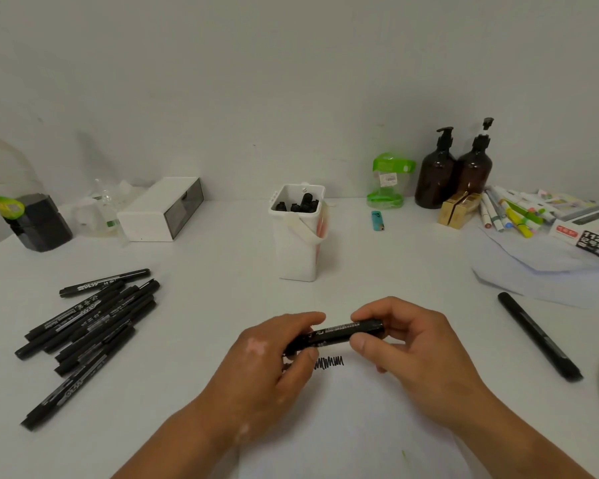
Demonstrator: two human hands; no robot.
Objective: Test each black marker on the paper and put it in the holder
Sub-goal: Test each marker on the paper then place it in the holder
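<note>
Head view: my left hand (274, 350) and right hand (405, 340) grip one marker (339, 331) over scribble (329, 363).
Done: some in holder (300, 250).
Left: pile (87, 326) on counter (222, 305).

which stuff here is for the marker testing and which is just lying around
Job: held black marker, paper with scribble, white holder, marker pile, lone marker on right.
Lying about: clear bottle, white box, blue lighter, brown pump bottles, coloured pens.

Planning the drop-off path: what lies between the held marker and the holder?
Nothing: in the head view, only bare white surface runs from the marker to the holder.
</note>
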